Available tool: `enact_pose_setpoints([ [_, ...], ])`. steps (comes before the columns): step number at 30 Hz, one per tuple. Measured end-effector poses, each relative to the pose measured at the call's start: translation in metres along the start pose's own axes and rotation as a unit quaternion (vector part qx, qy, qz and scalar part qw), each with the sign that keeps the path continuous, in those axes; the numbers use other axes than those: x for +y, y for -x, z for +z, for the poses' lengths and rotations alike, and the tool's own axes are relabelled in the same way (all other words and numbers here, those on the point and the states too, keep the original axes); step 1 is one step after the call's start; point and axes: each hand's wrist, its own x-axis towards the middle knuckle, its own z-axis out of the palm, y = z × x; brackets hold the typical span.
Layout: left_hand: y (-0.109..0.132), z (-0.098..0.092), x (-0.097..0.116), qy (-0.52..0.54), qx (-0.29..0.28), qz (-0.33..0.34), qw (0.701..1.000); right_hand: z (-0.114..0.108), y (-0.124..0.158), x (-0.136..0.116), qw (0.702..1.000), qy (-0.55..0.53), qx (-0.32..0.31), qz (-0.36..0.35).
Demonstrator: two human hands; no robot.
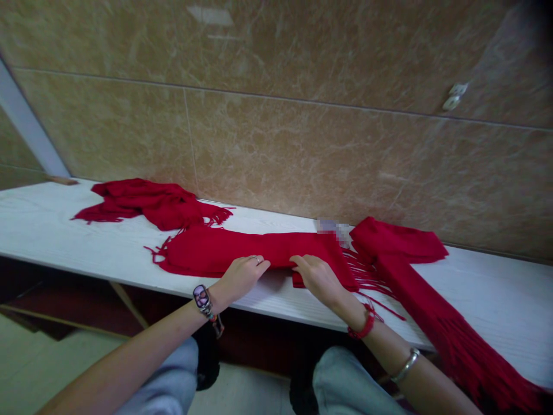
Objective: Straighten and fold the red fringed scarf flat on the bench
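A red fringed scarf (224,251) lies folded lengthwise along a white wooden shelf (64,230). My left hand (242,275) rests on the scarf's near edge, fingers curled and pressed onto the cloth; it wears a ring and a watch. My right hand (317,275) lies on the scarf's right end, fingers bent over the fabric edge beside the fringe (367,276). The two hands are a short gap apart.
A second red scarf (147,203) lies bunched at the back left of the shelf. A third red scarf (427,300) runs from the back right down off the shelf's front edge. A tan marble wall (302,132) rises directly behind. My knees are below the shelf.
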Motion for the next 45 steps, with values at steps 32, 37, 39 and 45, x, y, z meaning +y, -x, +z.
enact_pose_setpoints([
  [32,-0.010,0.010,0.014,0.059,-0.022,0.043,0.997,-0.024,0.040,0.034,0.998,0.069,0.003,0.007],
  [37,-0.018,0.012,0.022,0.039,0.004,0.038,0.999,-0.020,0.045,0.040,0.999,0.050,0.011,-0.006],
  [39,-0.021,0.010,0.026,0.027,0.015,0.036,0.999,-0.019,0.044,0.042,0.999,0.048,0.010,-0.009],
  [45,-0.024,0.003,0.031,0.006,-0.016,0.062,0.998,-0.029,0.048,0.049,0.996,0.046,-0.054,-0.045],
])
